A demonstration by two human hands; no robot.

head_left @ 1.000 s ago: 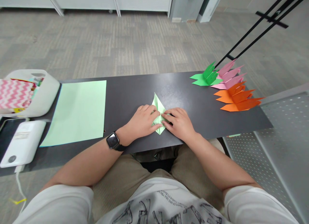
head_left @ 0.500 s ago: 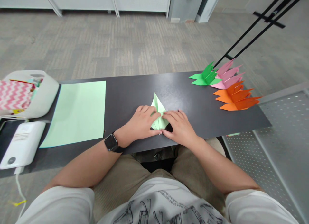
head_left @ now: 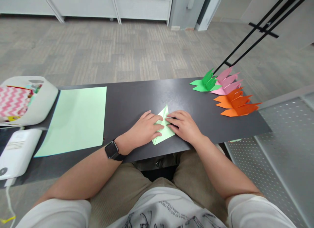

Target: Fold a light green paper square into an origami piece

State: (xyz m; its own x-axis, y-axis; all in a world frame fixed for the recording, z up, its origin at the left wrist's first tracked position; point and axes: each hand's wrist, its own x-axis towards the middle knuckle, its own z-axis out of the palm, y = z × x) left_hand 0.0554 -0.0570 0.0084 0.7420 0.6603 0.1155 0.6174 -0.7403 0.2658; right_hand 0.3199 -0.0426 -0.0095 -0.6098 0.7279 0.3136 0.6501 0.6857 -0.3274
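A small folded piece of light green paper [head_left: 166, 132] lies on the dark table in front of me, its point facing away and a crease running down its middle. My left hand [head_left: 147, 128] rests on its left side, fingers spread and laid on the paper. From the other side, my right hand [head_left: 183, 125] touches the right part with fingertips apart. Parts of the paper's edges are hidden under the fingers of both hands.
Light green sheets [head_left: 76, 120] lie at left, beside a white basket [head_left: 46, 100] and a white power bank [head_left: 18, 156] with a cable. Folded paper pieces in green [head_left: 206, 82], pink [head_left: 229, 82] and orange [head_left: 236, 103] stand at the table's right end.
The folded paper has turned and lies flatter, with its near edge now slanted. My fingers have moved from pinching near its lower edge to lying spread on both sides. The view has shifted slightly.
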